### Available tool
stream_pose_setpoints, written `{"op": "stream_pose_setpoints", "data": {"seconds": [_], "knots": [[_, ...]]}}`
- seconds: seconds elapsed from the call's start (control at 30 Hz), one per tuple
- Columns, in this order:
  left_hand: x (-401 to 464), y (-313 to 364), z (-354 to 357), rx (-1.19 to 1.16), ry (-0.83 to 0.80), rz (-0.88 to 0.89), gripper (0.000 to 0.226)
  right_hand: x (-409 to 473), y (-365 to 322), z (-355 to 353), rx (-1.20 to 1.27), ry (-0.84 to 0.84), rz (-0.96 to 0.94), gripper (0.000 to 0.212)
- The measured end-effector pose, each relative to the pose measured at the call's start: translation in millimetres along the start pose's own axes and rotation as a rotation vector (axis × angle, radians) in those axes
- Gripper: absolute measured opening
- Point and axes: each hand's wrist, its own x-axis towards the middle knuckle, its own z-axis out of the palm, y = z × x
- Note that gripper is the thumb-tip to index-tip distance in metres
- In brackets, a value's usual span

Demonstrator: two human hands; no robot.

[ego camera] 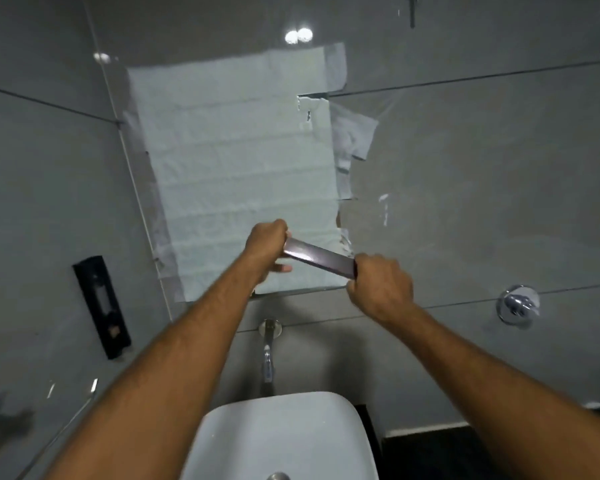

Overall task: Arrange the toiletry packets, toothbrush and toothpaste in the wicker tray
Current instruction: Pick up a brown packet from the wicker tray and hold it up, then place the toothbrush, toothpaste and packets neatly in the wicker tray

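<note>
Basin sat bottom centre, spout on the wall just behind it. Paper-covered mirror hung above the spout. Wall panel was left of the mirror, round valve well right. Both hands held a long box before the mirror's lower edge, left hand at its left end, right hand at its right.

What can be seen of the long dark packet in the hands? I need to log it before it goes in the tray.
The long dark packet is a slim, glossy box-like bar, brownish-black with a bright sheen on its upper face. It is held in the air before the paper-covered mirror, tilted down to the right. The left hand grips one end and the right hand the other. No print is legible.
</note>
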Motion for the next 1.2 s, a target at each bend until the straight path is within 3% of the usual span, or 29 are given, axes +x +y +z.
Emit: {"op": "stream_pose_setpoints", "data": {"seconds": [0.13,0.3,0.4,0.6,0.77,0.93,1.07,1.2], "knots": [[-21,-73,2,-0.655,-0.054,-0.384,0.016,39,-28,-57,-0.367,-0.074,-0.321,0.026],[-61,-139,18,-1.053,-0.114,-0.466,0.020,48,-73,-72,-0.690,-0.158,-0.720,0.023],[-74,-159,10,-1.130,-0.129,-0.506,0.026,50,-87,-62,-0.739,-0.187,-0.812,0.022],[-81,-185,-16,-0.934,-0.357,-0.458,0.043,53,-82,-51,-0.673,-0.182,-0.832,0.020],[-87,-195,-31,-0.763,-0.540,-0.333,0.044,56,-50,-49,-0.509,-0.128,-0.645,0.028],[-98,-203,-36,-0.706,-0.485,-0.259,0.031,32,4,-24,-0.263,-0.107,-0.147,0.026],[-110,-212,-18,-0.666,-0.397,-0.244,0.025,-27,51,25,0.168,-0.189,0.277,0.031],[-128,-227,25,-0.563,-0.356,-0.281,0.018,-108,86,71,0.701,-0.228,0.551,0.036]]}}
